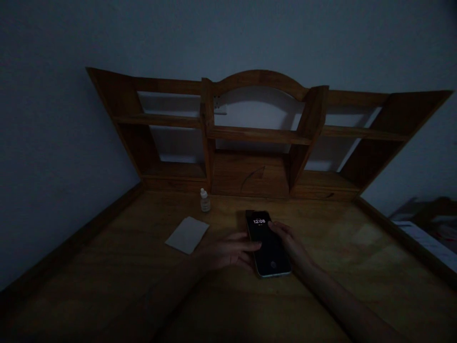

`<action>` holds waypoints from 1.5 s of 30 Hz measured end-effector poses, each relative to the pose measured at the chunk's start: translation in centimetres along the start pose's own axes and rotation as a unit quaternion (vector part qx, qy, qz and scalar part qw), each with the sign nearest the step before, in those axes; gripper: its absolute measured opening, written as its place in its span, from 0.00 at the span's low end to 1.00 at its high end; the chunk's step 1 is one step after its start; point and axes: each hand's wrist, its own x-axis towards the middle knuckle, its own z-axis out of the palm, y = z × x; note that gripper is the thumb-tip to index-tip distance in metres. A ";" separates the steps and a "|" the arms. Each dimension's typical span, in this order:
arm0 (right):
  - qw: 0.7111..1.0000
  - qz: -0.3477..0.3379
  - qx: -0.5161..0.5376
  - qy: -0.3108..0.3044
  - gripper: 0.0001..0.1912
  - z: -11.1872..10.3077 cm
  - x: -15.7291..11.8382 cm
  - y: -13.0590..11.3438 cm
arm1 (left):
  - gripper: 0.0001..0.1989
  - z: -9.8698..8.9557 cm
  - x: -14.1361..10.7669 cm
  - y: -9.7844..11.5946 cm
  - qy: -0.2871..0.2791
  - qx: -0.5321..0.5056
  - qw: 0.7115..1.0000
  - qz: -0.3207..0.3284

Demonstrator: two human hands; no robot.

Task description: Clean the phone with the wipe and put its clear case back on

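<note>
A dark smartphone [268, 247] with a lit lock screen reading 12:08 is in front of me, low over the wooden desk. My left hand [230, 250] grips its left edge, the thumb resting on the screen and the fingers along the side. On the opposite edge, my right hand [288, 238] is closed around the phone, its thumb near the upper right of the screen. A white folded cloth or pad of paper [187, 235] lies left of the phone. Behind that stands a small clear dropper bottle [204, 202] with a white cap.
A wooden shelf unit [262, 135] with open compartments stands along the back of the desk [321, 233]. A wall socket [220, 109] shows through its middle opening. Beyond the right desk edge lie pale papers [426, 240]. The room is dim.
</note>
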 end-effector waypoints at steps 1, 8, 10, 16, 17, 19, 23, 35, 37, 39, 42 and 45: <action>1.000 -0.003 -0.002 0.009 0.24 0.0 0.1 0.1 | 0.30 0.3 -0.2 -0.1 -0.020 0.010 1.000 -0.004; 0.999 -0.011 -0.007 0.045 0.26 -0.4 0.6 0.5 | 0.35 0.9 0.3 -0.9 -0.013 0.027 0.999 0.022; 0.999 -0.012 -0.006 0.046 0.26 -0.4 0.8 0.7 | 0.32 0.9 0.6 -1.2 -0.005 0.029 0.999 0.035; 0.999 -0.004 -0.005 0.043 0.28 -0.4 0.9 1.1 | 0.27 1.7 0.5 -0.8 0.016 0.033 0.999 0.029; 0.999 -0.002 -0.006 0.045 0.28 -0.4 0.9 1.2 | 0.26 1.8 0.5 -0.7 0.024 0.036 0.999 0.027; 0.999 -0.001 -0.010 0.048 0.28 -0.4 0.9 1.2 | 0.26 1.8 0.5 -0.6 0.036 0.041 0.998 0.021; 0.999 0.009 -0.017 0.031 0.29 -0.5 1.0 1.0 | 0.25 1.2 0.8 -1.1 0.040 0.039 0.998 0.032; 0.994 0.024 0.035 -0.104 0.20 -0.9 1.4 0.9 | 0.20 0.0 1.6 -1.6 0.073 -0.005 0.992 0.103; 0.993 0.029 0.033 -0.109 0.21 -0.9 1.4 1.0 | 0.22 -0.2 1.7 -1.6 0.079 -0.005 0.992 0.101; 0.992 0.034 0.031 -0.117 0.23 -0.8 1.3 0.9 | 0.23 -0.3 1.7 -1.7 0.075 -0.001 0.992 0.098; 0.991 0.035 0.025 -0.127 0.24 -0.7 1.0 0.5 | 0.24 -0.4 1.7 -1.6 0.057 0.001 0.993 0.099; 0.992 0.029 0.021 -0.120 0.22 -0.7 0.7 0.4 | 0.23 -0.3 1.5 -1.4 0.061 -0.001 0.994 0.090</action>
